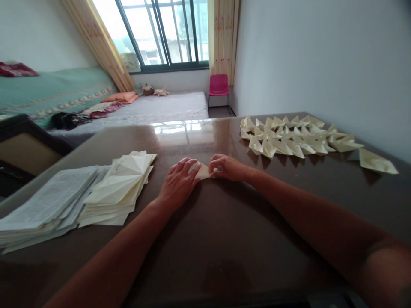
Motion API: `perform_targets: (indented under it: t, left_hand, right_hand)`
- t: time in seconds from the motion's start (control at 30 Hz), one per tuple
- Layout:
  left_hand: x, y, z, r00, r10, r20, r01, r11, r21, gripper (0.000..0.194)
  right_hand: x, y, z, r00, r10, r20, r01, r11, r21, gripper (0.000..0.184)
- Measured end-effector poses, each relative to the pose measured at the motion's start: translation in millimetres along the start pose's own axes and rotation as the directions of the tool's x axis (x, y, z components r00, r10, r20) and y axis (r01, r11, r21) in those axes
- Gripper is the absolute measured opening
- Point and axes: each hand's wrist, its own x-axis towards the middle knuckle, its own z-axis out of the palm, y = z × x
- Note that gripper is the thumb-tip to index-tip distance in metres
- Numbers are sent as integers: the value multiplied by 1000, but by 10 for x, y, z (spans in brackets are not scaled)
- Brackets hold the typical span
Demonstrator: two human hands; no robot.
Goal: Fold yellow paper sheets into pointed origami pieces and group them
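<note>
We have both arms reaching out over the shiny brown tabletop (231,239). Between our hands is a small folded paper (203,172), out past the middle of the tabletop, toward the far edge. Our left grip (179,182) lies over the left end of the paper with its fingers stretched out, and we cannot tell if it is holding the paper or just pressing on it. Our right grip (224,167) is pinching the right end of the paper with bent fingers. Near the left edge of the tabletop we see a pile of printed pages (51,194), with words too small for us to read. Touching it on the right is a pile of cream sheets (120,182), a bit messy, and the top one has fold lines. Near the far right corner, lots of folded paper shapes (289,143) stand close together in rows, with pointy tips sticking up. One more paper shape (377,161) sits at the end of them, close to the right edge. Past the far edge we see a bed (180,102) with orange pillows (120,97), a pink chair (219,87) by the wall, and a big bright window (173,34).
</note>
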Motion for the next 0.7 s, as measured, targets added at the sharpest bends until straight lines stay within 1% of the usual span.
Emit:
perform_targets:
  t: [0.07, 0.1, 0.13, 0.2, 0.23, 0.27, 0.33, 0.37, 0.43, 0.47, 0.5, 0.53, 0.6, 0.7]
  left_hand:
    - [10, -11, 18, 999, 19, -29, -20, 1000, -24, 41]
    - [13, -12, 25, 999, 29, -31, -30, 999, -33, 39]
    - [16, -11, 30, 999, 44, -25, -45, 998, -43, 36]
    - [18, -4, 40, 995, 94, 12, -93, 993, -74, 30]
    - [17, 0, 46, 992, 123, 37, -119, 989, -92, 29]
    - [15, 4, 53, 987, 148, 59, -141, 984, -106, 29]
    - [8, 10, 66, 982, 173, 79, -164, 980, -111, 30]
    - [4, 13, 70, 982, 174, 79, -166, 981, -101, 30]
    - [-4, 20, 70, 982, 174, 76, -168, 983, -72, 29]
    - [-7, 25, 67, 981, 177, 77, -173, 983, -56, 29]
    - [-9, 31, 63, 980, 184, 82, -181, 983, -41, 28]
    - [-11, 39, 60, 977, 193, 88, -191, 981, -26, 28]
    - [-15, 57, 57, 973, 214, 91, -215, 977, 2, 27]
    - [-24, 92, 67, 963, 255, 83, -258, 965, 36, 28]
  right_hand:
    - [-3, -18, 11, 995, -99, -14, 99, 995, -1, 5]
    - [-4, -22, 16, 992, -128, -17, 128, 992, -3, 4]
    - [-6, -23, 20, 990, -141, -18, 141, 990, -5, 4]
    - [-8, -17, 16, 992, -129, -5, 129, 992, -1, 5]
    - [-9, -9, 6, 994, -104, 14, 104, 995, 5, 6]
    - [-10, 2, -10, 997, -67, 43, 67, 998, 17, 12]
    - [-8, 34, -53, 994, 46, 96, -51, 997, 52, 26]
    - [-6, 52, -75, 988, 116, 97, -123, 991, 61, 29]
    - [0, 80, -111, 969, 244, 36, -245, 969, 29, 30]
    - [3, 85, -121, 959, 282, -3, -282, 959, -13, 30]
    - [4, 80, -125, 952, 306, -24, -307, 950, -64, 30]
    - [5, 65, -123, 946, 323, -22, -323, 940, -113, 30]
    - [4, 11, -109, 935, 353, 26, -343, 923, -176, 32]
    - [2, -84, -93, 914, 398, 78, -375, 903, -208, 39]
